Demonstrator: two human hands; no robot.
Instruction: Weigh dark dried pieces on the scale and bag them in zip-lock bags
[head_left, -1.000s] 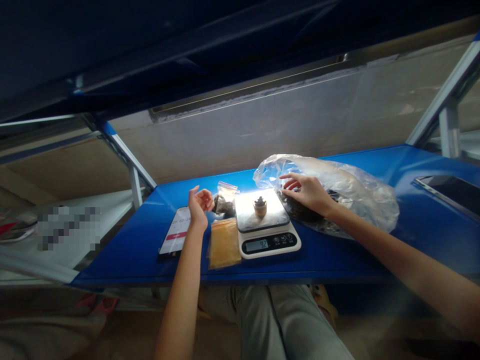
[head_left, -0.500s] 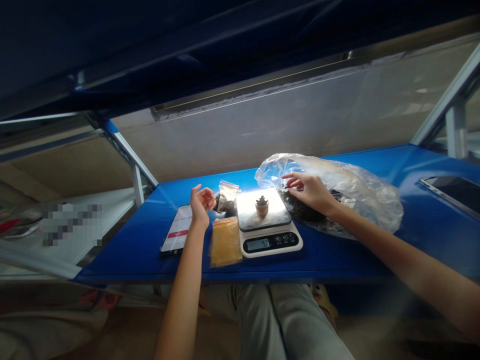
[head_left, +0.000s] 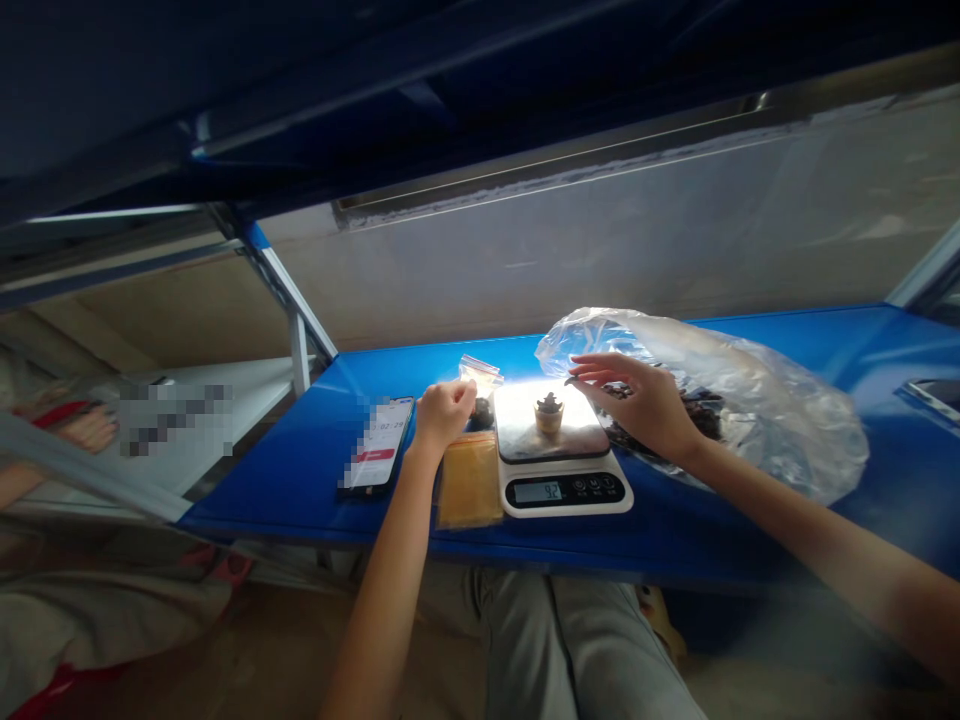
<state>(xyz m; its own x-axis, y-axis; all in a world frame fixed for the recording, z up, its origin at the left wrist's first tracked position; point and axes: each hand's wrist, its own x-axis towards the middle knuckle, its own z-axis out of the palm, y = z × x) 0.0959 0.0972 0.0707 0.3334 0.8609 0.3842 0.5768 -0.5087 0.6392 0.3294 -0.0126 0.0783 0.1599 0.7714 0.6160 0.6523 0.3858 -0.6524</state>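
Note:
My right hand [head_left: 651, 402] hovers by the right edge of the digital kitchen scale [head_left: 553, 492], pinching a small dark flake [head_left: 571, 380] between thumb and fingertips. On the scale's bright plate stands a small tan cup [head_left: 549, 420] heaped with dark flakes; the display reads about 92, any decimal point unclear. My left hand [head_left: 444, 412] is closed left of the scale, its fingertips beside a small clear zip bag [head_left: 481, 374] with dark contents. What those fingers hold, if anything, is hidden. A large clear plastic bag [head_left: 787, 420] of dark flakes [head_left: 701, 412] lies open under my right hand.
Flat yellowish zip bags [head_left: 469, 485] lie left of the scale. A phone showing a timer [head_left: 381, 450] rests farther left on the blue table [head_left: 277, 470]. Another phone [head_left: 934, 400] is at the right. A co-worker's hand [head_left: 91, 430] shows over the white shelf at left.
My right hand has moved from over the large bag toward the scale, and a dark flake now shows in its fingertips. My left hand has closed and come nearer the small zip bag.

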